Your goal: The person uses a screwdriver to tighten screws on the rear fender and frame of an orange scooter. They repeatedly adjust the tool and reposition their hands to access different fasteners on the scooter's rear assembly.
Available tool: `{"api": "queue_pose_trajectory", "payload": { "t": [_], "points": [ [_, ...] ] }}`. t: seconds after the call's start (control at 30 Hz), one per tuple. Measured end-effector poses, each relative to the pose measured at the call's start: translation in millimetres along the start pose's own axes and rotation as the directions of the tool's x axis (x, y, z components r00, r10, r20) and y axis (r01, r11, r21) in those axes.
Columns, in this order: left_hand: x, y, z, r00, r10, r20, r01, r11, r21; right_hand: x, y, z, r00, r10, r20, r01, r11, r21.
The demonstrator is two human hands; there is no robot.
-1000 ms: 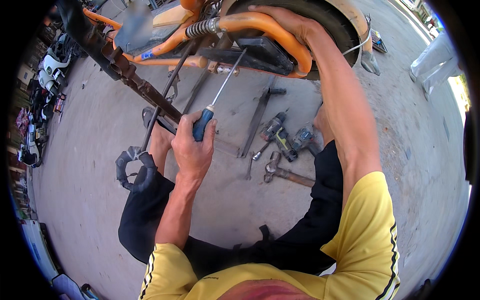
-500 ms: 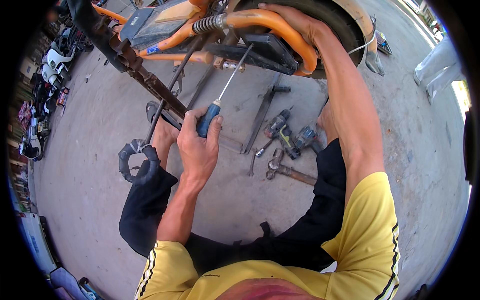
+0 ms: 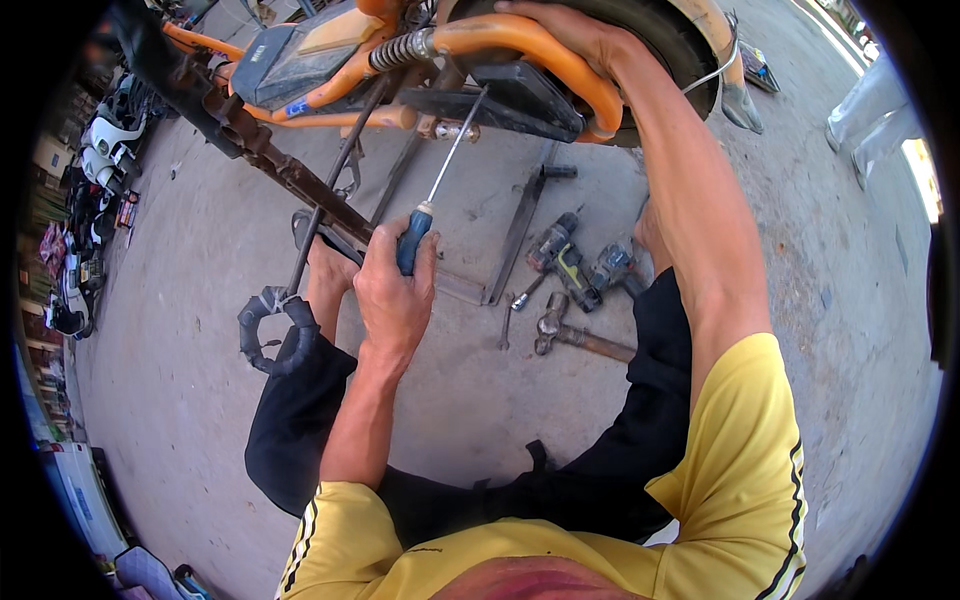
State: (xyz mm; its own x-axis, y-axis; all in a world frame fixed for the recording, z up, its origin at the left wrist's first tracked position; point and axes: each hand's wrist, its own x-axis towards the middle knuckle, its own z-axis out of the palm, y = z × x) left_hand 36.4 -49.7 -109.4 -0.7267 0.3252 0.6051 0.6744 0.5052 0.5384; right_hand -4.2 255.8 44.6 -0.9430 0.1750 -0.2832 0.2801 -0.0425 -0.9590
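My left hand (image 3: pixel 393 290) is closed around the blue handle of a screwdriver (image 3: pixel 415 238). Its long shaft points up and away, and the tip meets the black cover (image 3: pixel 495 105) beneath the orange frame tube (image 3: pixel 540 40), or overlaps it in view; contact is hard to tell. At the top, my right hand (image 3: pixel 575 35) lies on the black tyre (image 3: pixel 670 45), just behind the orange tube. Its visible fingers are stretched out along the rubber. A coil spring (image 3: pixel 402 52) sits left of the black cover.
Between my feet lie two cordless drills (image 3: pixel 565 265) (image 3: pixel 612 270), a hammer (image 3: pixel 580 338) and a small wrench (image 3: pixel 506 325). A rusty metal bar (image 3: pixel 290 170) and a rod with a black ring (image 3: pixel 278 330) rise at left. Parked motorbikes (image 3: pixel 105 135) line the far left; a person's legs (image 3: pixel 870 110) stand right.
The whole view has shifted slightly, with the orange frame a little further up and left. My left hand keeps the screwdriver near the cover, and my right hand stays on the tyre.
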Motion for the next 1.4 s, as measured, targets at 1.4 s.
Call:
{"api": "queue_pose_trajectory", "payload": {
  "t": [1.4],
  "points": [
    [24.3,37.3,-12.6,0.586,-0.571,0.575,0.774,0.183,-0.606,35.6,32.3,-15.0,0.92,-0.367,-0.14,0.28,0.862,-0.423]
  ]
}}
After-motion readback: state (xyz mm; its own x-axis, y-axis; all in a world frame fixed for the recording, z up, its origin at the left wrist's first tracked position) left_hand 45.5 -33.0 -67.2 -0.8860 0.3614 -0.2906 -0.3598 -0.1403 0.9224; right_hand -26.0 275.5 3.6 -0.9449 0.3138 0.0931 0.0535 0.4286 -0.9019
